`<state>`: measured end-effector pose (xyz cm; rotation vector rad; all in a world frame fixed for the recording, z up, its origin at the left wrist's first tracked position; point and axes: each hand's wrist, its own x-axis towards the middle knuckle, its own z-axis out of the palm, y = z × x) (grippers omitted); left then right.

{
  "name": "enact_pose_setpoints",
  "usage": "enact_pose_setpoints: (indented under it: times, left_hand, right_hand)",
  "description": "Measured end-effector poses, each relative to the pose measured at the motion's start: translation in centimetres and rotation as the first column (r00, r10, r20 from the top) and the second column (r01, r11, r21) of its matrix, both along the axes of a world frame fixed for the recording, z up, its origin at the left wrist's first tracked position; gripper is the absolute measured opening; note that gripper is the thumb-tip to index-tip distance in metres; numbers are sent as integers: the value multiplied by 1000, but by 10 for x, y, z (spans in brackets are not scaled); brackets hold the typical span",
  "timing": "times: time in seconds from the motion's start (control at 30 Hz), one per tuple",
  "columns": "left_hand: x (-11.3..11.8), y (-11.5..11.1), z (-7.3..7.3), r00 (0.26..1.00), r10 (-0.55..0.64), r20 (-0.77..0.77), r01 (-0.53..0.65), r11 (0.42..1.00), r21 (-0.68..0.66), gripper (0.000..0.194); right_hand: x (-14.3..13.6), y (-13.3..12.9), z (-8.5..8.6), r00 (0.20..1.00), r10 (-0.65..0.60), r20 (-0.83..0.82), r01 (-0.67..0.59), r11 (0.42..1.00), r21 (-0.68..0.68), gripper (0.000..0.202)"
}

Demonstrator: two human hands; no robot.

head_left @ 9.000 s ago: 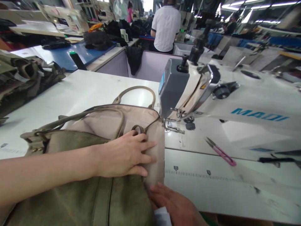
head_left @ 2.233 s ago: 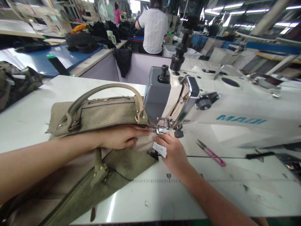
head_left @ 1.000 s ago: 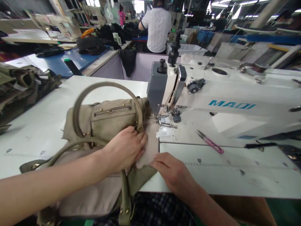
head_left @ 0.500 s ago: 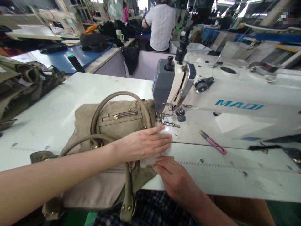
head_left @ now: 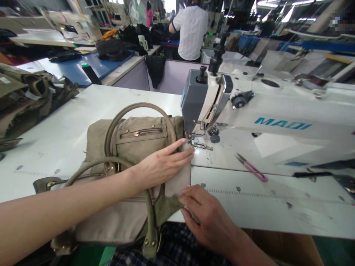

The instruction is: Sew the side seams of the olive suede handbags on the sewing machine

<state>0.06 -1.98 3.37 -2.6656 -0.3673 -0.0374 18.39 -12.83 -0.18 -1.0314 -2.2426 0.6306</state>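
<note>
An olive-green bag (head_left: pixel 138 146) with looped handles and a zipped pocket lies on the white sewing table, its right edge at the needle area of a sewing machine (head_left: pixel 266 114). My left hand (head_left: pixel 168 162) rests flat on the bag's right part, fingers stretched toward the presser foot (head_left: pixel 191 138). Lower right, my right hand (head_left: pixel 203 208) pinches the edge of the bag's fabric between thumb and fingers. The bag's lower part hangs over the table's front edge, above my lap.
Pink-handled thread snips (head_left: pixel 252 169) lie on the machine bed at the right. Olive fabric pieces (head_left: pixel 30 96) are piled at the left. A dark thread cone (head_left: pixel 90 74) stands behind the table. A person in a white shirt (head_left: pixel 192 31) is farther back.
My left hand has shifted slightly left and up, with its index finger lifted apart from the others. More pale fabric shows between my hands.
</note>
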Motion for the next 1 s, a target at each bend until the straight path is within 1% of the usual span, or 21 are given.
enact_pose_setpoints:
  times: [0.07, 0.23, 0.4, 0.53, 0.63, 0.77, 0.9, 1.0]
  left_hand:
    - [2, 0, 1, 1000, 19, -5, -19, 998, -54, 25]
    - [1, 5, 1, 990, 124, -72, -132, 983, -129, 19]
    - [-10, 8, -3, 996, 78, 34, -69, 976, -207, 22]
    - [-11, 14, -7, 996, 88, 34, -75, 958, -276, 20]
    - [-8, 24, -9, 997, 67, 31, -56, 960, -275, 23]
    - [-5, 43, -12, 997, 72, 29, -62, 963, -264, 31]
    - [-2, 60, -14, 996, 75, 40, -62, 962, -267, 31]
    - [2, 67, -13, 996, 87, 25, -77, 961, -264, 30]
  right_hand:
    - [1, 0, 0, 1000, 2, 25, -2, 1000, 10, 17]
    - [3, 1, -5, 996, 12, 91, -18, 997, 71, 19]
    - [6, 4, -7, 998, 47, 34, -50, 996, 79, 27]
    - [8, 10, -6, 996, 84, 17, -85, 995, 61, 27]
    - [9, 18, -6, 996, 74, 41, -77, 996, 51, 24]
    - [13, 33, -10, 996, 87, -14, -86, 994, 65, 22]
    - [18, 51, -14, 995, 81, -51, -74, 991, 111, 18]
    - [22, 60, -16, 995, 75, -69, -65, 988, 140, 17]
